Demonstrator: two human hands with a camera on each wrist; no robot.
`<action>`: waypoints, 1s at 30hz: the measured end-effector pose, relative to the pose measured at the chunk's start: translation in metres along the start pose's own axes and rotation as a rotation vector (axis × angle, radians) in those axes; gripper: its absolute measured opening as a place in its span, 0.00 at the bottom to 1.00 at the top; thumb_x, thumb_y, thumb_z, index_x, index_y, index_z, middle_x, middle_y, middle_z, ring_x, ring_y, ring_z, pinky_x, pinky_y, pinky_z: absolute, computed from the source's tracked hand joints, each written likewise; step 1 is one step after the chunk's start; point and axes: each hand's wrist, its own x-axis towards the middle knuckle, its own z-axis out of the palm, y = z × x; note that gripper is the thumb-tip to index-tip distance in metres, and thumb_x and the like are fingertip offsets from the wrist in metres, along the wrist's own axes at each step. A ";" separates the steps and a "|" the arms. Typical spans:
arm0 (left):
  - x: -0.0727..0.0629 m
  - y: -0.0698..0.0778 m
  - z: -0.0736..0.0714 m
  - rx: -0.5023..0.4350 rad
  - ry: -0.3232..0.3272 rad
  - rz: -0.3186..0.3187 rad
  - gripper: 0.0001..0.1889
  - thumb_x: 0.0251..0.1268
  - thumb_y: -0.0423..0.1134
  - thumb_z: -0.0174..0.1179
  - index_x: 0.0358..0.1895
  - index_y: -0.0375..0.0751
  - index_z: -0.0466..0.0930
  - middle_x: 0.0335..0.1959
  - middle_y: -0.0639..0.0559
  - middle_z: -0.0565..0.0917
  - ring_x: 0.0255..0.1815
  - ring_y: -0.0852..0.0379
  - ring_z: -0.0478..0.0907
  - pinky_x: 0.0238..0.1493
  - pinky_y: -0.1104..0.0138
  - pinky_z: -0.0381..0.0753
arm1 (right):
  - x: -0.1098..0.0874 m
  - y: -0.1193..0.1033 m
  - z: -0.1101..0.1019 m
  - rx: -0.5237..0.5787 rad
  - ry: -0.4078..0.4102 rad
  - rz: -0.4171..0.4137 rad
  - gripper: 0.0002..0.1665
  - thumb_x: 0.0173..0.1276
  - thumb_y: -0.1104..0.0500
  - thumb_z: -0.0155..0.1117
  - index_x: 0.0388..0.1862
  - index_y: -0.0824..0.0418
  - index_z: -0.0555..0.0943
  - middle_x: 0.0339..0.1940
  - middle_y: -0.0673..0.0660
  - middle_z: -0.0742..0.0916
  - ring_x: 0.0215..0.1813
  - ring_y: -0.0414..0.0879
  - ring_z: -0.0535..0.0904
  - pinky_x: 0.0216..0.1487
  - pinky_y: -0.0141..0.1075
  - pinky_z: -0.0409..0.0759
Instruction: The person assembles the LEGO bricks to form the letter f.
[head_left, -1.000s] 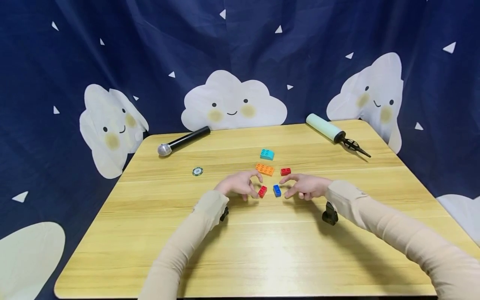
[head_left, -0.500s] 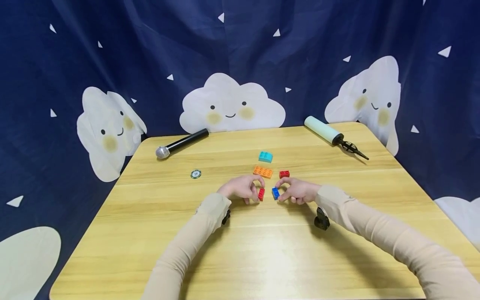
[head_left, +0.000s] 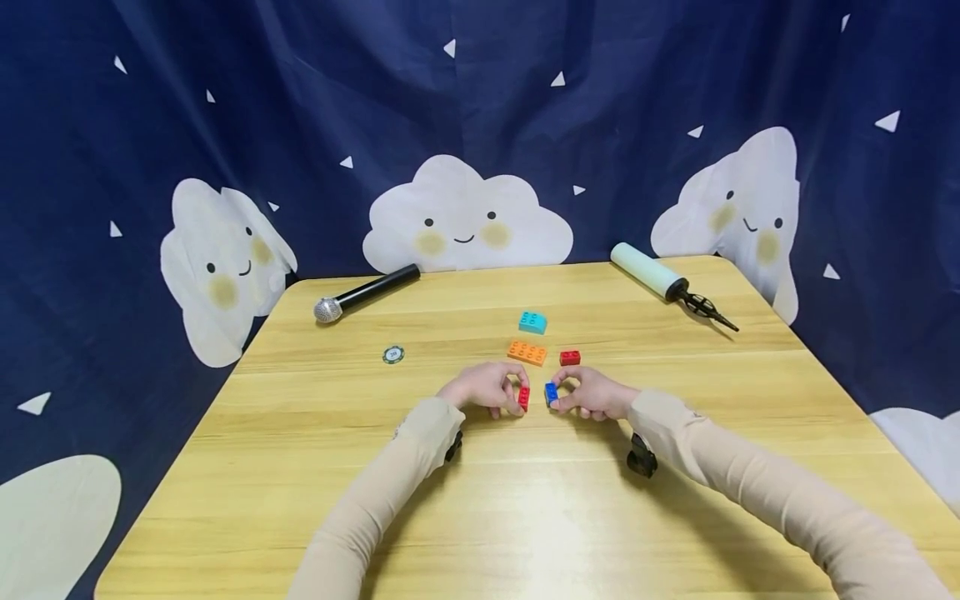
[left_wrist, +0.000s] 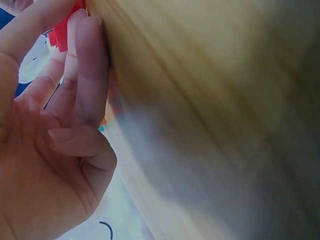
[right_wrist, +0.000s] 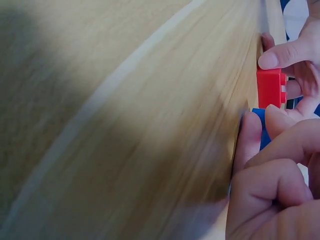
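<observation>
My left hand (head_left: 491, 388) pinches a red toy building brick (head_left: 523, 398) between thumb and fingers, near the middle of the table. Opposite it, my right hand (head_left: 597, 393) pinches a blue toy building brick (head_left: 552, 394). A small gap separates the two bricks in the head view, their studs facing up. The right wrist view shows the red brick (right_wrist: 270, 89) beyond the blue brick (right_wrist: 262, 129), which my right fingers partly cover. At the top of the left wrist view, a corner of the red brick (left_wrist: 61, 34) shows between the fingers.
Just beyond the hands lie an orange brick (head_left: 527, 353), a second red brick (head_left: 570, 357) and a turquoise brick (head_left: 532, 322). A poker chip (head_left: 393, 355) and a microphone (head_left: 367, 293) lie to the left. A pale green hand pump (head_left: 649, 271) is at the back right.
Both hands have closed their fingers on the bricks, the left on the red one and the right on the blue one. The red brick has turned straighter. The head view has shifted slightly.
</observation>
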 end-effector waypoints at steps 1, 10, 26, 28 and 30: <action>0.000 0.000 0.000 0.005 0.000 -0.001 0.18 0.53 0.38 0.70 0.46 0.49 0.74 0.22 0.54 0.84 0.15 0.58 0.79 0.27 0.66 0.81 | -0.001 0.000 0.000 0.009 0.003 0.001 0.19 0.67 0.61 0.62 0.54 0.60 0.69 0.27 0.51 0.84 0.13 0.35 0.61 0.15 0.26 0.55; 0.001 0.004 0.001 0.016 0.033 0.024 0.21 0.48 0.41 0.73 0.45 0.48 0.74 0.25 0.56 0.83 0.19 0.59 0.80 0.28 0.67 0.81 | -0.012 -0.009 -0.001 0.029 -0.020 -0.087 0.20 0.67 0.60 0.62 0.54 0.62 0.68 0.33 0.58 0.87 0.14 0.35 0.60 0.15 0.26 0.56; 0.003 -0.002 0.003 -0.048 0.139 0.069 0.17 0.47 0.39 0.74 0.38 0.42 0.77 0.26 0.56 0.86 0.19 0.63 0.78 0.23 0.69 0.78 | -0.001 -0.016 0.018 -0.006 0.009 -0.137 0.20 0.66 0.60 0.63 0.54 0.62 0.70 0.30 0.58 0.84 0.14 0.37 0.60 0.16 0.27 0.57; 0.002 -0.002 0.003 -0.062 0.139 0.079 0.16 0.47 0.38 0.74 0.37 0.42 0.77 0.26 0.55 0.86 0.19 0.64 0.78 0.23 0.70 0.78 | 0.001 -0.015 0.020 -0.019 0.019 -0.151 0.20 0.66 0.60 0.63 0.53 0.63 0.70 0.29 0.58 0.83 0.14 0.37 0.60 0.16 0.27 0.58; 0.002 -0.003 0.003 -0.075 0.137 0.084 0.16 0.47 0.37 0.75 0.37 0.41 0.78 0.27 0.54 0.87 0.20 0.64 0.78 0.24 0.70 0.78 | 0.003 -0.014 0.022 -0.028 0.032 -0.155 0.19 0.66 0.61 0.64 0.53 0.62 0.70 0.28 0.58 0.83 0.14 0.37 0.60 0.17 0.27 0.59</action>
